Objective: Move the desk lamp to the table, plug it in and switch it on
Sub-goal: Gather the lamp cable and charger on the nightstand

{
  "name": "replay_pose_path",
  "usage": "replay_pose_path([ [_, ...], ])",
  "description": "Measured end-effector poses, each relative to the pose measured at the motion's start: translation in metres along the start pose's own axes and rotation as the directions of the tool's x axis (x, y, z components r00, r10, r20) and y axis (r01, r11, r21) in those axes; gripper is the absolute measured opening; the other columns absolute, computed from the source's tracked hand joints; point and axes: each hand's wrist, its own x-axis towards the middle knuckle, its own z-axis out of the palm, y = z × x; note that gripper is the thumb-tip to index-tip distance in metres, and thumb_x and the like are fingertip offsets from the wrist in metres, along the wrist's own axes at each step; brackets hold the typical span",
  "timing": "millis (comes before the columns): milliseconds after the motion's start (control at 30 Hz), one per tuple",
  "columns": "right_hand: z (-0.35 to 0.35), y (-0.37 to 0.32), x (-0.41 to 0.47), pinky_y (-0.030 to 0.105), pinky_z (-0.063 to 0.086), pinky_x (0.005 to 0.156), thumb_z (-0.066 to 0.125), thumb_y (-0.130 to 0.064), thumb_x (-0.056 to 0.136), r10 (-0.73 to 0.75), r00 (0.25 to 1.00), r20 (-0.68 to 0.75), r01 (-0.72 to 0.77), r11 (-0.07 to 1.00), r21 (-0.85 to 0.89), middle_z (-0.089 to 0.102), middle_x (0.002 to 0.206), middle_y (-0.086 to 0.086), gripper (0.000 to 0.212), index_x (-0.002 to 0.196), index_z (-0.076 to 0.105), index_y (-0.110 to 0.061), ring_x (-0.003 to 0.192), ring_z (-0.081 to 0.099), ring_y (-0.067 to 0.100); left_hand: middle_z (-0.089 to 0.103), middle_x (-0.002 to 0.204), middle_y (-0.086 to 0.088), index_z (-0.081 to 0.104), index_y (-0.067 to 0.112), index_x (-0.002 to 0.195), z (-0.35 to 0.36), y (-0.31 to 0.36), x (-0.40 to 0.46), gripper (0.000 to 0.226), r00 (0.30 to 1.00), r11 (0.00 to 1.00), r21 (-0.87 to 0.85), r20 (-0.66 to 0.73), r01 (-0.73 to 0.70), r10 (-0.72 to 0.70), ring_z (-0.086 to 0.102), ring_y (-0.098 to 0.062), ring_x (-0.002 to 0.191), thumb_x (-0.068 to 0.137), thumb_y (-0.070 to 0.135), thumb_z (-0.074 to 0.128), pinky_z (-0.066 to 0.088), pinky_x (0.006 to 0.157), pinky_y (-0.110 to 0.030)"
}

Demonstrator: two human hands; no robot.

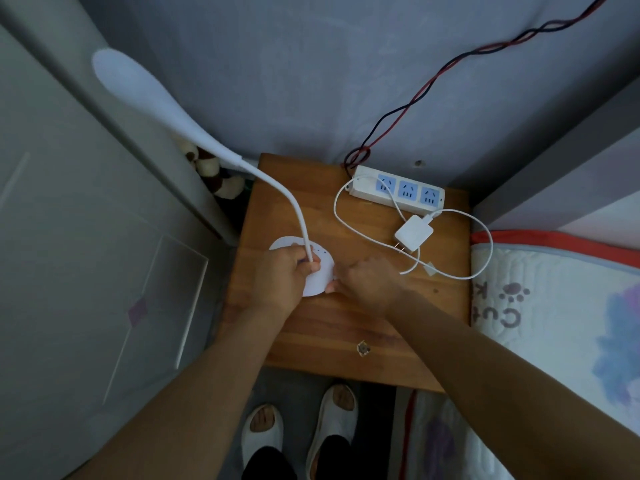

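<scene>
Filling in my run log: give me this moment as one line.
lamp: on table, unlit | left hand: gripping neck at base | right hand: at base edge | adapter: unplugged, beside power strip

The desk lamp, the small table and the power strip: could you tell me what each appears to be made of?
Desk lamp: looks like smooth matte white plastic, with a thin bendable neck curving from its round base.
Table: apparently wood, orange-brown, with visible plank lines and a slight sheen, perhaps varnish.
Power strip: seemingly hard white plastic, with blue socket faces.
</scene>
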Motion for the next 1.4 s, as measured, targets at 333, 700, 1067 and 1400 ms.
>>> replay_pose_path([
  [333, 0.01, -0.013, -0.009, 0.041, 0.051, 0.081, 0.032, -0.058, 0.093, 0.07, 0.997, 0.024, -0.072, 0.994, 0.078, 0.068, 0.105, 0.009, 0.053, 0.109, 0.057, -0.014, 0.09, 0.064, 0.027, 0.07, 0.117, -0.007, 0.072, 0.01, 0.102, 0.0, -0.009, -0.006, 0.021, 1.0, 1.0, -0.001, 0.023, 0.001, -0.001, 0.057, -0.019, 0.12, 0.083, 0.01, 0.066, 0.04, 0.108, -0.035],
  [700, 0.009, -0.002, -0.019, 0.02, 0.026, 0.061, 0.04, -0.044, 0.097, 0.29, 0.949, -0.123, -0.217, 0.885, 0.411, 0.059, 0.075, -0.01, 0.024, 0.078, 0.045, -0.03, 0.059, 0.043, -0.001, 0.058, 0.134, -0.005, 0.069, 0.017, 0.111, 0.01, -0.023, -0.004, 0.027, 0.999, 0.992, 0.121, 0.045, -0.02, 0.014, 0.041, -0.014, 0.135, 0.085, 0.017, 0.065, 0.029, 0.11, -0.027],
  [1067, -0.063, 0.014, -0.03, 0.007, 0.047, 0.06, 0.066, -0.019, 0.086, 0.601, 0.79, 0.121, -0.288, 0.19, 0.939, 0.068, 0.083, -0.004, 0.009, 0.091, 0.073, -0.015, 0.07, 0.062, -0.001, 0.07, 0.098, -0.006, 0.063, 0.015, 0.09, 0.001, 0.009, -0.047, 0.011, 0.972, 0.979, 0.09, -0.168, 0.181, -0.164, 0.062, -0.019, 0.091, 0.086, 0.025, 0.064, 0.041, 0.071, -0.022],
  [1400, -0.098, 0.043, -0.039, 0.018, 0.048, 0.053, 0.069, 0.001, 0.078, 0.604, 0.783, 0.152, -0.208, 0.024, 0.978, 0.066, 0.054, -0.003, 0.004, 0.081, 0.07, 0.003, 0.051, 0.058, 0.008, 0.064, 0.12, -0.005, 0.058, 0.015, 0.124, 0.059, 0.072, -0.029, 0.043, 0.971, 0.962, -0.198, 0.184, 0.188, -0.151, 0.059, -0.019, 0.11, 0.083, 0.019, 0.067, 0.046, 0.097, -0.032],
])
